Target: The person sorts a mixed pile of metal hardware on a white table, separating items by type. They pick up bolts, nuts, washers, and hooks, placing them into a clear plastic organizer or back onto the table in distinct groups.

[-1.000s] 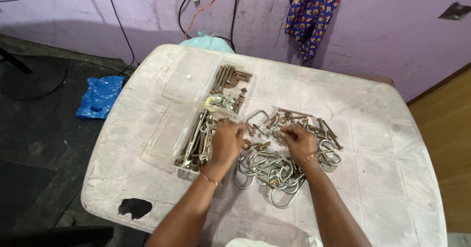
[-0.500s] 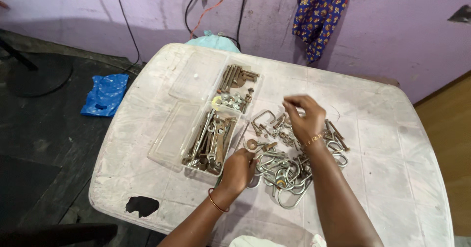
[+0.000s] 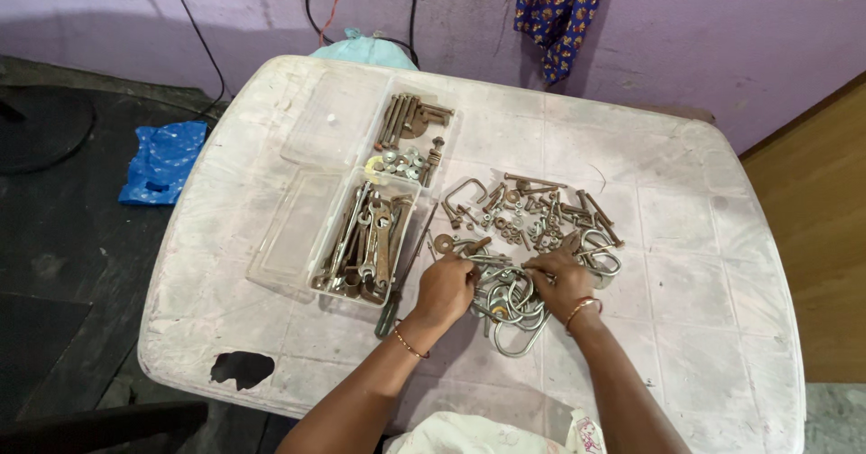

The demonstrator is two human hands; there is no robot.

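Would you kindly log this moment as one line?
left hand on pile of shiny metal U-bolts | right hand on same pile | clear plastic tray of rusty spanners left

Soft even daylight, perhaps slight blur

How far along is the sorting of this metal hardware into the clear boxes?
Partly done. One clear box already holds spanners, the other clear box bolts and washers. The left hand and right hand are both on the U-bolt pile. Loose bolts and nuts remain on the white table.
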